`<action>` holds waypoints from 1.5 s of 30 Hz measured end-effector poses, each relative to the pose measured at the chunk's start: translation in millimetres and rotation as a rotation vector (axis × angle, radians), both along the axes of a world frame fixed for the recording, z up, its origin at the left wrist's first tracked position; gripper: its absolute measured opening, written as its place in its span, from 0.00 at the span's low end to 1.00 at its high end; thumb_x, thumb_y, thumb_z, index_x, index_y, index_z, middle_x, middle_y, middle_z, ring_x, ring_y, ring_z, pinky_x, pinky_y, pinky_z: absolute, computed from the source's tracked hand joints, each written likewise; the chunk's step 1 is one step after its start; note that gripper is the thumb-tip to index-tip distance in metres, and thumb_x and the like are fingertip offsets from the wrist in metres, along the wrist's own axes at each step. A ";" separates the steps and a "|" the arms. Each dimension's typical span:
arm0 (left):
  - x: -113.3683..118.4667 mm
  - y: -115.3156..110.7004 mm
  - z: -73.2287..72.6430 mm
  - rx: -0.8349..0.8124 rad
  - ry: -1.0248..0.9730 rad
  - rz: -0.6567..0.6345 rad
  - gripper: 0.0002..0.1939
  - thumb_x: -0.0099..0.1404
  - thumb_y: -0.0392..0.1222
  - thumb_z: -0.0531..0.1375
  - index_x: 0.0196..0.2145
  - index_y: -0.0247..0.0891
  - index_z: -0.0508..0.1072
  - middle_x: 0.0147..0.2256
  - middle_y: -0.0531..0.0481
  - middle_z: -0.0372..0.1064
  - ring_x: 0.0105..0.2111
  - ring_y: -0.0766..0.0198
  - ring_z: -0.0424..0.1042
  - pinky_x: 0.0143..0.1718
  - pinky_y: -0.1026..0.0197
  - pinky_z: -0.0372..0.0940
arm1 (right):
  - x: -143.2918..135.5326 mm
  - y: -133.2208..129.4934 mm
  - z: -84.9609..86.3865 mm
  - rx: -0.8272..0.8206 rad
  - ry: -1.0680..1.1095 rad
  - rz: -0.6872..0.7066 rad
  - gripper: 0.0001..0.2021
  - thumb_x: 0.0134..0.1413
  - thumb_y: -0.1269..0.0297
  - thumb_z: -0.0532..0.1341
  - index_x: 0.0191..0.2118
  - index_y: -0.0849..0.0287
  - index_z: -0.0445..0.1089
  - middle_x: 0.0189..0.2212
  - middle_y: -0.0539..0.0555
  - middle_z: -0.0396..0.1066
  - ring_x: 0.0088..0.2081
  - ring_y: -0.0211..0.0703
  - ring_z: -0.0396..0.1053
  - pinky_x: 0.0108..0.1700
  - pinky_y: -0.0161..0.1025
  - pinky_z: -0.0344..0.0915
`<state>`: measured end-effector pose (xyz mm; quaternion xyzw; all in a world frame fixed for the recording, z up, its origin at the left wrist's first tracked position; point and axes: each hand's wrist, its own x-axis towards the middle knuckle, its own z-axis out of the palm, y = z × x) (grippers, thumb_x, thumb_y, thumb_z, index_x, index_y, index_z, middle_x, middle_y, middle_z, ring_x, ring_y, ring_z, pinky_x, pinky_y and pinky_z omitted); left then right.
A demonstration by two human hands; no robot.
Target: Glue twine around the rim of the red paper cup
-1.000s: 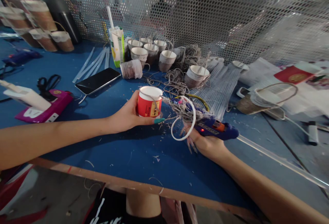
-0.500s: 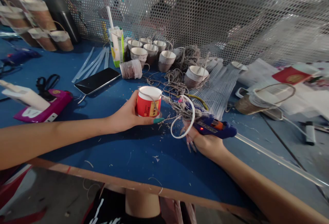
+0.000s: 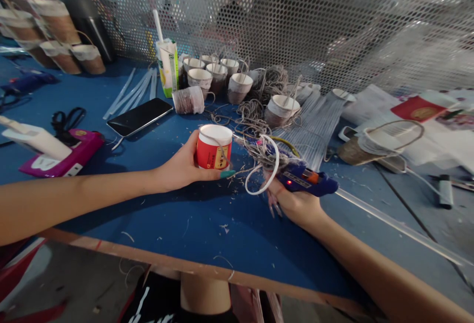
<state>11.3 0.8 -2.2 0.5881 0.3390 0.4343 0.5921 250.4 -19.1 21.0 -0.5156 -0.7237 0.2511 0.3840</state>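
My left hand (image 3: 181, 165) is wrapped round a red paper cup (image 3: 209, 154) with a white rim, its thumb low on the near side. A grey cord (image 3: 219, 145) runs across the cup's side. My right hand (image 3: 296, 204) grips a blue glue gun (image 3: 301, 179) with a small red light lit. The gun's nozzle points at the cup's right rim; whether it touches I cannot tell. Frayed strands and a white cable loop (image 3: 277, 165) hang about its front. A long clear glue stick (image 3: 388, 224) sticks out of its back.
Cord-wrapped cups (image 3: 240, 86) stand behind, beside a tangle of cord (image 3: 254, 110) and many clear glue sticks (image 3: 314, 120). A phone (image 3: 140, 116), a drink carton (image 3: 168, 68) and a purple packet (image 3: 83, 147) lie left. A small basket (image 3: 355, 150) is right. Perforated metal (image 3: 296, 12) closes the back.
The glue gun and its cable loop have shifted very slightly left and up. My left hand and the cup are almost unchanged.
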 end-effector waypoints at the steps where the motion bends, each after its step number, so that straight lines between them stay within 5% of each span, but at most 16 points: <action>1: -0.3 0.1 -0.3 0.001 -0.001 -0.003 0.36 0.50 0.40 0.71 0.53 0.43 0.58 0.47 0.44 0.74 0.47 0.50 0.77 0.51 0.43 0.71 | 0.1 0.2 0.0 -0.013 0.015 0.009 0.18 0.52 0.52 0.63 0.18 0.53 0.60 0.13 0.49 0.64 0.17 0.41 0.67 0.21 0.38 0.69; 12: 0.7 -1.0 0.4 -0.021 -0.023 0.012 0.37 0.48 0.39 0.72 0.52 0.42 0.57 0.49 0.43 0.72 0.47 0.51 0.77 0.50 0.46 0.72 | 0.3 0.9 -0.9 -0.065 0.049 -0.004 0.17 0.50 0.54 0.64 0.18 0.54 0.61 0.11 0.47 0.61 0.15 0.38 0.62 0.20 0.37 0.66; 19: 1.5 1.7 3.9 -0.008 0.024 0.157 0.36 0.47 0.42 0.72 0.49 0.42 0.58 0.49 0.43 0.71 0.50 0.49 0.74 0.53 0.44 0.70 | -1.0 -0.2 0.2 0.114 0.049 -0.113 0.12 0.50 0.58 0.63 0.23 0.53 0.61 0.16 0.48 0.64 0.20 0.42 0.65 0.24 0.41 0.67; 25: 2.0 5.4 0.2 0.035 0.007 0.301 0.37 0.49 0.44 0.72 0.51 0.41 0.57 0.52 0.42 0.70 0.53 0.48 0.72 0.56 0.41 0.68 | 2.3 6.1 6.5 0.319 -0.357 -0.308 0.08 0.52 0.61 0.60 0.30 0.53 0.58 0.28 0.54 0.69 0.30 0.47 0.69 0.32 0.44 0.67; 31: 3.5 2.8 3.1 0.044 -0.006 0.250 0.39 0.49 0.42 0.71 0.54 0.42 0.56 0.46 0.45 0.73 0.49 0.49 0.75 0.56 0.40 0.68 | 6.9 -4.4 26.7 0.001 -0.927 -0.396 0.13 0.47 0.65 0.63 0.38 0.64 0.64 0.35 0.64 0.67 0.23 0.47 0.69 0.24 0.41 0.60; 39: 2.1 4.2 5.8 0.064 0.009 0.233 0.39 0.48 0.43 0.72 0.55 0.42 0.58 0.49 0.43 0.71 0.51 0.48 0.73 0.55 0.38 0.68 | 51.6 -23.6 31.9 0.096 -0.990 -0.702 0.21 0.55 0.52 0.63 0.43 0.69 0.66 0.35 0.78 0.68 0.26 0.61 0.73 0.21 0.46 0.58; 45: 3.0 4.6 4.0 0.017 -0.043 0.229 0.38 0.46 0.43 0.73 0.52 0.40 0.60 0.48 0.44 0.70 0.51 0.48 0.73 0.56 0.37 0.67 | 54.2 -31.1 35.8 0.155 -1.065 -0.511 0.19 0.54 0.51 0.65 0.37 0.65 0.69 0.31 0.71 0.70 0.32 0.67 0.73 0.31 0.55 0.68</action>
